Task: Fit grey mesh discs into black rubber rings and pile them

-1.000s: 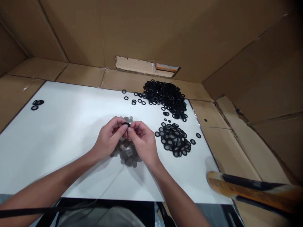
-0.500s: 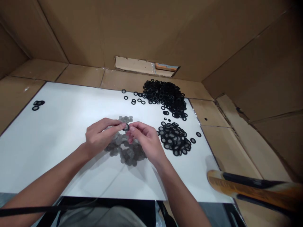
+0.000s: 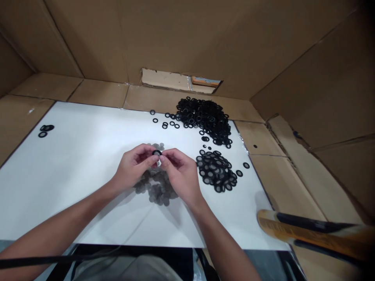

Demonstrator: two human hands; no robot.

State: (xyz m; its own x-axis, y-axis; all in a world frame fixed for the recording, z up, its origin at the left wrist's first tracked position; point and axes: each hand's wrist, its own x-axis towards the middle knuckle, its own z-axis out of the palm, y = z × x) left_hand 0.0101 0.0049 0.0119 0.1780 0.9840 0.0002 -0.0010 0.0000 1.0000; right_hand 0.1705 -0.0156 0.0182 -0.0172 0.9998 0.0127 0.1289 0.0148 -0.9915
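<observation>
Between my two hands is a black rubber ring (image 3: 157, 152) with a grey mesh disc inside it. My left hand (image 3: 136, 164) pinches its left side between thumb and fingers. The thumb and fingers of my right hand (image 3: 180, 169) close on its right side. Below the hands lies a loose heap of small grey mesh discs (image 3: 159, 194), partly hidden by them. To the right is a pile of black rings with grey centres (image 3: 216, 171). Farther back sits a larger heap of black rings (image 3: 203, 117) with open middles.
Several black rings (image 3: 43, 134) lie at the left on the white board (image 3: 73, 164). Cardboard walls (image 3: 187, 39) surround the board, with a slot (image 3: 166, 78) cut at the back. A yellow and black bar-like object (image 3: 293, 228) juts in from the right.
My right hand has come in against the ring, and its fingers now grip the right side. The left hand has turned slightly, and the ring has been raised a little toward the back.
</observation>
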